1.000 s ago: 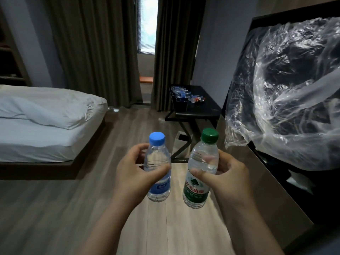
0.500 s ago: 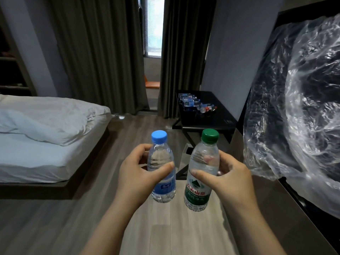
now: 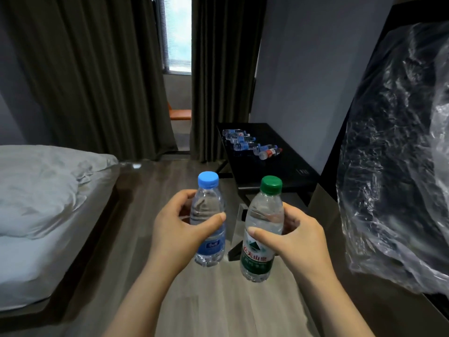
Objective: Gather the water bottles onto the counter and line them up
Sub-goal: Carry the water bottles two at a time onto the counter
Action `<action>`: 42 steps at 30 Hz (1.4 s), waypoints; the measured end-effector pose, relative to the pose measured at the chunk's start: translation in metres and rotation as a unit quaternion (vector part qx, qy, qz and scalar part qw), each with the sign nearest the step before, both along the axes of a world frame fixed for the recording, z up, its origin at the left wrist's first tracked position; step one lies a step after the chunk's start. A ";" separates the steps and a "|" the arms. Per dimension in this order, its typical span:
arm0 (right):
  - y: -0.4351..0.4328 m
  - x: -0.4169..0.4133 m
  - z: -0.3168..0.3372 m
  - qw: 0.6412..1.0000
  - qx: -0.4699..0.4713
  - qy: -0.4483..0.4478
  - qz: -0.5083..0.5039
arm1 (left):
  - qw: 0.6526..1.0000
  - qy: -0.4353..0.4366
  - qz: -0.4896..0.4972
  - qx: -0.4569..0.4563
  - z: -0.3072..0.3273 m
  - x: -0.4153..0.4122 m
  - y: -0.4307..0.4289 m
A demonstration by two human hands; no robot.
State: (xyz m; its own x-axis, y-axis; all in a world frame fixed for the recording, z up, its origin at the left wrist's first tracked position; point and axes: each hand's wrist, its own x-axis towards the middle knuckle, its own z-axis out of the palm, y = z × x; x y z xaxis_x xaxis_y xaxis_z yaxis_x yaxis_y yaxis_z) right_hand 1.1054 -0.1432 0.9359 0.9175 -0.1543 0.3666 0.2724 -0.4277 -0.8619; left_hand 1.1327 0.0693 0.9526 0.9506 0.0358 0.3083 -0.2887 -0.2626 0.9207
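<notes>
A bed [image 3: 48,215] sits on the left. The left hand [image 3: 179,229] grips a blue-capped bottle [image 3: 209,222] upright; just beside it the right hand [image 3: 291,237] grips a green-capped bottle [image 3: 263,229], both above the floor. More bottles [image 3: 250,143] lie on the black counter [image 3: 286,166] beyond.

far bottles [image 3: 241,146]: too small to count, labels unreadable | plastic wrap [image 3: 398,171]: cut by right edge | bed [image 3: 41,205]: cut by left edge
</notes>
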 end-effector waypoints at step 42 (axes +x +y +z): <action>-0.013 0.609 -0.055 0.973 0.076 0.155 -0.150 | 0.979 0.075 -0.190 -0.026 -0.055 0.676 -0.029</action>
